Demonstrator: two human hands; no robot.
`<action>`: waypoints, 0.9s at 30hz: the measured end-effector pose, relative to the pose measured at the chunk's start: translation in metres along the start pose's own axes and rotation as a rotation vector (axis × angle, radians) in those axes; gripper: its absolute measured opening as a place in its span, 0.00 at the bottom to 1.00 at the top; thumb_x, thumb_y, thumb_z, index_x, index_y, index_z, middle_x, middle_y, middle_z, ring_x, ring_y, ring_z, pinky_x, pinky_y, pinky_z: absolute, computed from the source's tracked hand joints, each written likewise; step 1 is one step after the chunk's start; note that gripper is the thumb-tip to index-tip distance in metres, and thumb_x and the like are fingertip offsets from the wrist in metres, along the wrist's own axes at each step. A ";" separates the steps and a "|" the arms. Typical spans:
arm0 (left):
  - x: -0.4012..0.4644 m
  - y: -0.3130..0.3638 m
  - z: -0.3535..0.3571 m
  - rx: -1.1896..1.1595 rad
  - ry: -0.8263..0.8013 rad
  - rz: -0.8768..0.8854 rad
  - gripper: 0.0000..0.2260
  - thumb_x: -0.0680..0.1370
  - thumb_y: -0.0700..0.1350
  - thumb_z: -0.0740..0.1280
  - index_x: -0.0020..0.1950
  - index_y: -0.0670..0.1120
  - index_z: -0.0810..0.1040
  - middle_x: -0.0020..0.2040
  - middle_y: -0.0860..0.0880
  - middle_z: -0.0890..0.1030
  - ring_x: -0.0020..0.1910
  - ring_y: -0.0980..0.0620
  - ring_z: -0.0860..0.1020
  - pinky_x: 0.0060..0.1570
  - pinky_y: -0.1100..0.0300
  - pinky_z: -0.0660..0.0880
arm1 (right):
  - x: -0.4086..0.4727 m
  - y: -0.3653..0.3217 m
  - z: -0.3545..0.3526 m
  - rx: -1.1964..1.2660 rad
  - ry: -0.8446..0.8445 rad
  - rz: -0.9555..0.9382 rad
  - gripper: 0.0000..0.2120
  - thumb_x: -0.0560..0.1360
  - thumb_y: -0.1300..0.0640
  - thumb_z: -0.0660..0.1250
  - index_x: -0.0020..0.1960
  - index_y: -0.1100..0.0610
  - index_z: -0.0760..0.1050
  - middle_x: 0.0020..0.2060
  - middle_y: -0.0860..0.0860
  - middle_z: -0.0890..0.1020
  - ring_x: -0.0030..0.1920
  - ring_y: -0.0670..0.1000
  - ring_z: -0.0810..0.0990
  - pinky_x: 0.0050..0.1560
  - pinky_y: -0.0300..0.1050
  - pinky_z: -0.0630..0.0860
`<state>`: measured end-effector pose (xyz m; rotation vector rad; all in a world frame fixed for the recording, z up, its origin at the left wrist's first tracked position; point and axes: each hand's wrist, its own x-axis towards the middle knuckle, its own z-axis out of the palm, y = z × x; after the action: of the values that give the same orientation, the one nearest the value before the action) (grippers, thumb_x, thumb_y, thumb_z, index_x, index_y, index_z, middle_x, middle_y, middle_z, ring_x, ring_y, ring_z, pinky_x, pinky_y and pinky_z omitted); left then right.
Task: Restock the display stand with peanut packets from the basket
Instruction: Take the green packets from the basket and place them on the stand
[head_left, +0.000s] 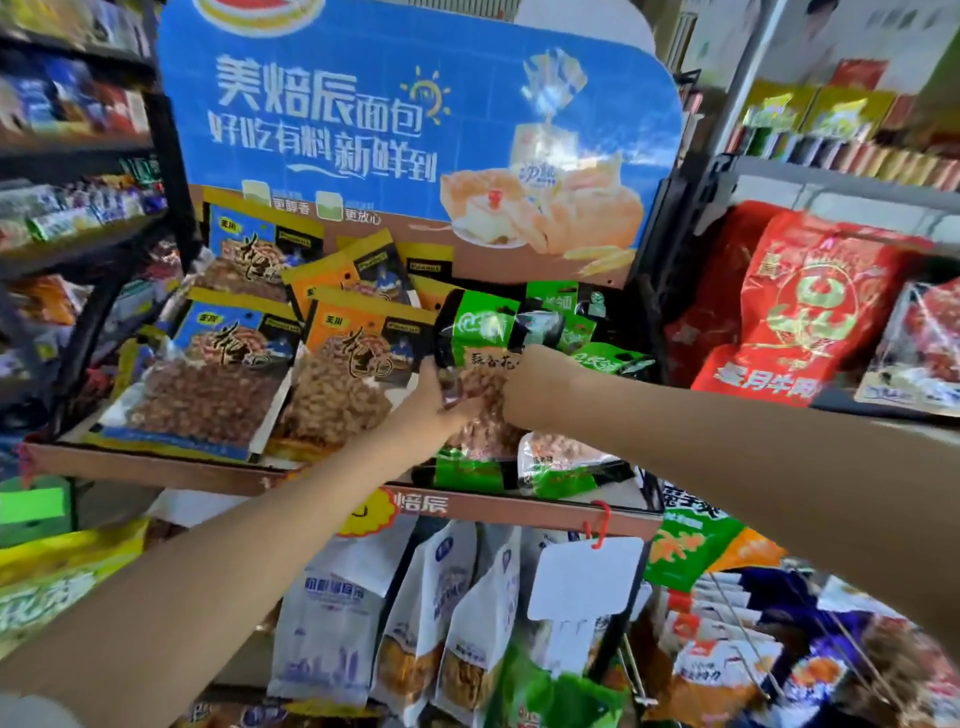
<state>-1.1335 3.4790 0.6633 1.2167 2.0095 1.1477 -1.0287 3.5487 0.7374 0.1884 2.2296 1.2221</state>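
The display stand's cardboard tray (156, 467) sits under a blue header board (405, 114). Blue-topped peanut packets (218, 384) lie at its left and orange-topped ones (353, 374) in the middle. On the right side, a green peanut packet (480, 332) stands tilted between both my hands. My left hand (436, 397) grips its lower left edge, thumb over the front. My right hand (524, 389) holds its right side, with the fingers hidden behind the packet. More green packets (561, 467) lie beneath and behind it. No basket is in view.
Red snack bags (795, 312) hang on the shelf to the right. White bags (467, 623) and a blank price tag (587, 577) hang below the tray's front. Dark shelving with sweets (78, 208) stands at the left. Pegs with more packets (737, 623) fill the lower right.
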 end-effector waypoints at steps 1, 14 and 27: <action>0.002 0.002 0.000 0.020 -0.045 -0.011 0.42 0.77 0.53 0.63 0.74 0.45 0.33 0.77 0.45 0.54 0.72 0.46 0.63 0.65 0.58 0.62 | 0.003 0.000 0.003 -0.016 0.009 0.026 0.10 0.78 0.63 0.60 0.54 0.56 0.77 0.33 0.47 0.72 0.34 0.49 0.69 0.36 0.40 0.64; 0.013 -0.002 0.012 0.082 -0.009 -0.004 0.43 0.74 0.51 0.69 0.76 0.45 0.40 0.77 0.47 0.52 0.73 0.46 0.59 0.68 0.54 0.61 | -0.034 0.056 0.061 0.829 0.275 0.296 0.20 0.77 0.54 0.63 0.66 0.60 0.69 0.60 0.59 0.78 0.60 0.58 0.75 0.57 0.50 0.71; 0.014 0.003 0.021 -0.126 -0.259 -0.125 0.33 0.81 0.50 0.56 0.75 0.47 0.35 0.77 0.45 0.46 0.75 0.47 0.53 0.70 0.55 0.54 | -0.013 0.081 0.076 1.000 0.263 0.211 0.17 0.79 0.50 0.57 0.60 0.61 0.73 0.72 0.55 0.59 0.72 0.60 0.54 0.71 0.59 0.57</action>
<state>-1.1224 3.5000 0.6551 1.0986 1.7664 0.9856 -0.9876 3.6449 0.7771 0.6835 2.9265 0.1069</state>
